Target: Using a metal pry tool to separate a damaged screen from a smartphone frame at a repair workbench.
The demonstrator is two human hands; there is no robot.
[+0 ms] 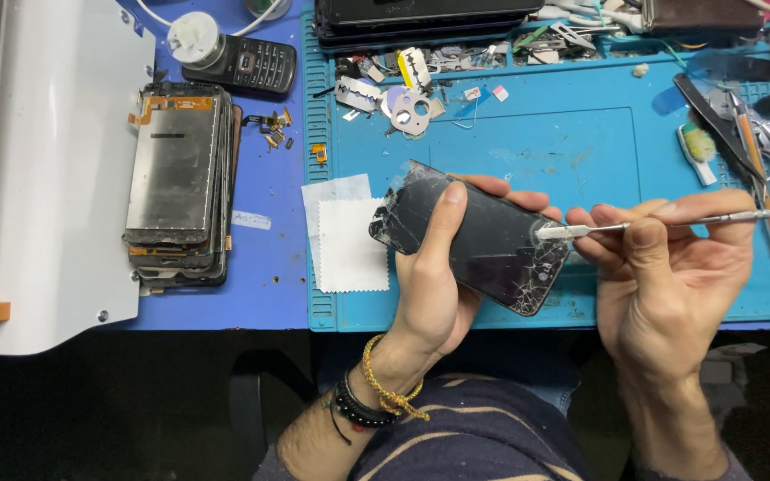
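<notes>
At centre of the blue mat [581, 134], the left hand [434, 285] has its grip wrapped around a black phone with a cracked screen [474, 236], thumb laid across the glass, fingers curled underneath, the handset lifted just clear of the bench. The phone's long axis runs from ten o'clock down to four o'clock, its lower end pointing toward the right hand [670, 276]. That right hand's grip is pinched on a thin metal pry tool [670, 221], held like a pen between thumb and forefinger; the tool lies almost level, handle out to three o'clock, flat tip pointing to nine o'clock and touching the phone's four-o'clock corner, right where the cracks are thickest. So the contact point sits just beside the right fingertips, and the left hand steadies the far half of the phone. At nine o'clock from the phone, white wipes [349, 236] lie on the mat edge; farther out at nine o'clock a stack of screen assemblies [176, 174] rests on the bench. At eleven o'clock sits a small keypad phone [251, 64]; at twelve o'clock, loose razor blades and metal parts [398, 89]; at three o'clock, tweezers and hand tools [759, 134].
</notes>
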